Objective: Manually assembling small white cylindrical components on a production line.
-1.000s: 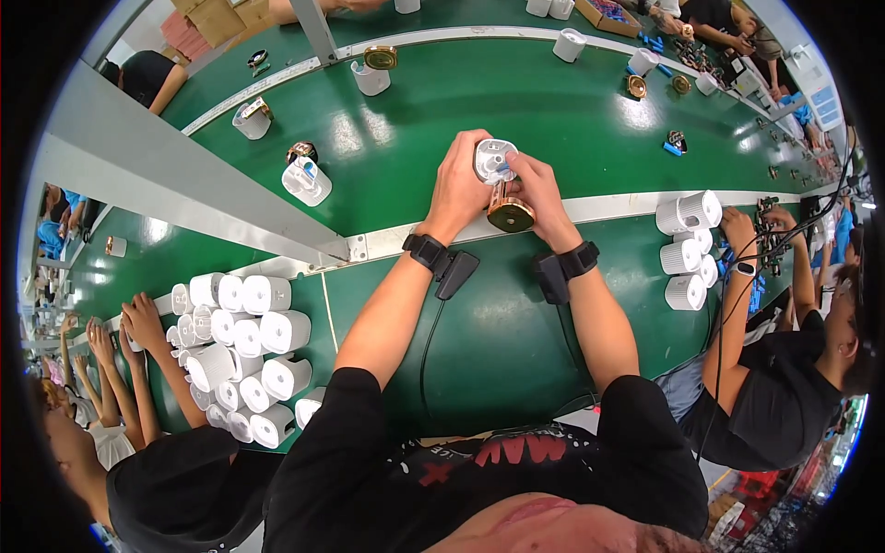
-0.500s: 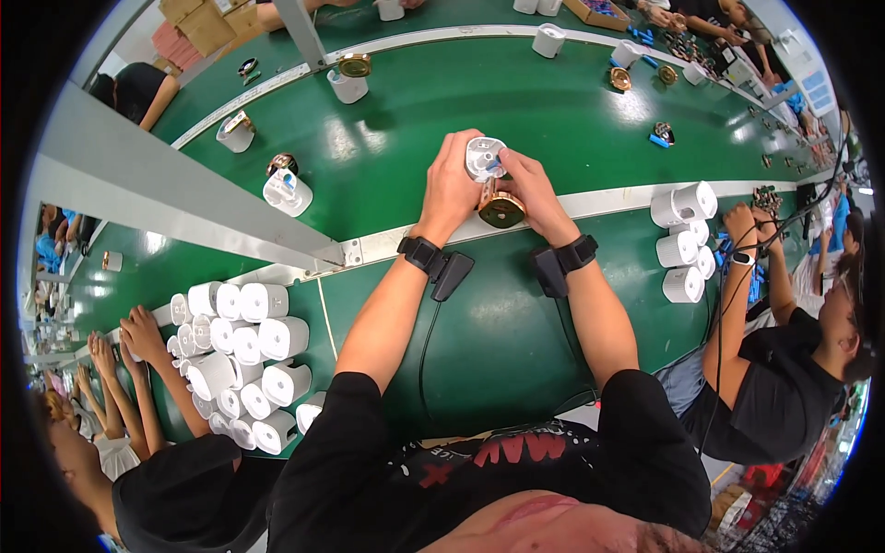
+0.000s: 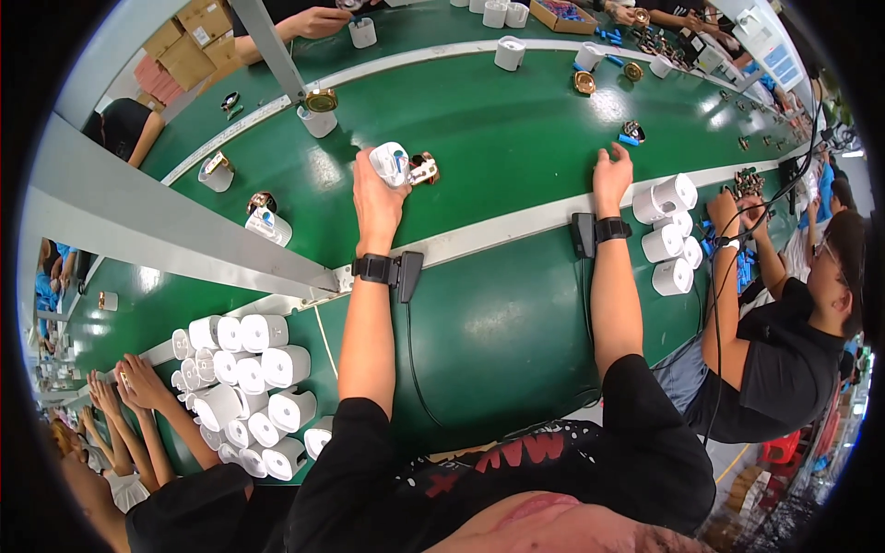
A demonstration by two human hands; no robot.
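Note:
My left hand (image 3: 376,198) is closed around a white plastic housing (image 3: 389,163), held over the green work surface with its hollow end up. A bit of blue shows inside it. A gold-rimmed part with a pale bracket (image 3: 425,170) hangs at its right side. My right hand (image 3: 612,177) reaches forward on the right, fingers apart and nothing visible in them. Just beyond its fingertips lies a small dark round assembly (image 3: 632,128) with a blue cylinder (image 3: 629,140) beside it. Both wrists wear black straps with small boxes and cables.
White housings (image 3: 267,387) stand grouped at the left, and a smaller stack (image 3: 666,244) stands right. A grey metal post (image 3: 184,203) slants across the left side. A pale rail (image 3: 489,237) crosses under my wrists. Co-workers sit on both sides; loose cables (image 3: 737,249) hang at the right.
My hands have parted. The left has carried the white housing with its hanging gold-rimmed part leftward; the right has let go and moved right toward the dark assembly. The view has shifted slightly.

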